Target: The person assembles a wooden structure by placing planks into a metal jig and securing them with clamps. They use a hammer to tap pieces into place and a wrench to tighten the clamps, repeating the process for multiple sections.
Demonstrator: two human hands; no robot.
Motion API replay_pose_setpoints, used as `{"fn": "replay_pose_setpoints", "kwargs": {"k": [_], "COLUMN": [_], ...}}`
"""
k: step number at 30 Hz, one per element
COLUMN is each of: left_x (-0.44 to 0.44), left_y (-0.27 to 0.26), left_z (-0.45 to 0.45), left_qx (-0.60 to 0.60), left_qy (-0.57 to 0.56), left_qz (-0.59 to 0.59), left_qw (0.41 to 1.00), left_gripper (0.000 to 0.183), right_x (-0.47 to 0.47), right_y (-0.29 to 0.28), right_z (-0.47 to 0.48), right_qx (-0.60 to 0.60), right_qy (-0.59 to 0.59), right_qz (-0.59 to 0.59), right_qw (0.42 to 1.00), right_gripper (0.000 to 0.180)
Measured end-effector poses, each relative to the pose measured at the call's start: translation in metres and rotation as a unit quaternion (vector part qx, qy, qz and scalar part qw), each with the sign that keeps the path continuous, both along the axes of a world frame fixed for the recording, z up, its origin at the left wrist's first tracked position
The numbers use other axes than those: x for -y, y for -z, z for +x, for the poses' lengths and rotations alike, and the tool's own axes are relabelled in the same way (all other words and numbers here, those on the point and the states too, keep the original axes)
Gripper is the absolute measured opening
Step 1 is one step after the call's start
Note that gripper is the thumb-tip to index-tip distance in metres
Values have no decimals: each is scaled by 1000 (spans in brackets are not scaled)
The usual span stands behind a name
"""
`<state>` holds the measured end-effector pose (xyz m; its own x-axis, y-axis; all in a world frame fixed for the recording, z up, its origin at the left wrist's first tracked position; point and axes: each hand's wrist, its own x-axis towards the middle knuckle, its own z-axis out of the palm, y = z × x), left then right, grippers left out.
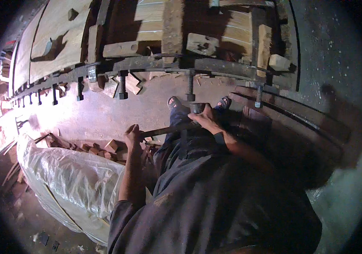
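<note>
My left hand (133, 136) is closed around one end of a long dark bar-like handle (165, 130), low over the floor in front of my body. At the handle's other end, my right hand (207, 118) grips a dark, blocky socket or head (197, 108); which of these it is, I cannot tell. Beyond my hands runs the dark metal beam of a clamping frame (219, 65), with threaded bolts (190, 87) pointing towards me. Light wooden boards (149, 19) lie in the frame, with wooden blocks (202, 44) along their near edge.
A bundle wrapped in clear plastic (82, 181) stands at the lower left, beside a pile of wood offcuts (104, 150). Long dark rails (295, 117) extend to the right. Wood scraps (133, 83) lie on the floor below the frame. My sandalled feet (174, 102) are beneath it.
</note>
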<state>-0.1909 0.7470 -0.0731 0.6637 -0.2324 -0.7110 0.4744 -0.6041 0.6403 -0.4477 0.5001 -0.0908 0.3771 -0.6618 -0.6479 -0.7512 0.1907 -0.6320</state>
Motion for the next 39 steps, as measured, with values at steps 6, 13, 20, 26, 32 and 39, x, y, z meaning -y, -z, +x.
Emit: {"fn": "replay_pose_setpoints", "kwargs": {"k": [6, 13, 20, 26, 32, 39], "left_x": [-3, 9, 20, 48, 40, 63], "left_y": [53, 179, 236, 244, 277, 254], "left_z": [49, 45, 15, 1, -29, -13], "left_qx": [-122, -337, -398, -419, -291, -240], "left_qy": [-176, -459, -477, -501, -428, -387], "left_qz": [-120, -183, -263, -213, -305, -246], "left_qw": [969, 802, 738, 727, 800, 855], "left_gripper": [32, 44, 44, 35, 37, 29], "right_x": [-8, -24, -18, 3, 24, 11], "right_y": [-10, 17, 15, 14, -18, -50], "right_z": [58, 59, 65, 67, 68, 42], "right_qx": [24, 36, -29, -115, -88, -225], "right_qy": [125, 91, 73, 24, -67, -452], "right_qz": [189, -1, -13, -32, 3, -150], "right_qw": [974, 995, 997, 993, 994, 850], "right_gripper": [40, 48, 53, 55, 71, 30]}}
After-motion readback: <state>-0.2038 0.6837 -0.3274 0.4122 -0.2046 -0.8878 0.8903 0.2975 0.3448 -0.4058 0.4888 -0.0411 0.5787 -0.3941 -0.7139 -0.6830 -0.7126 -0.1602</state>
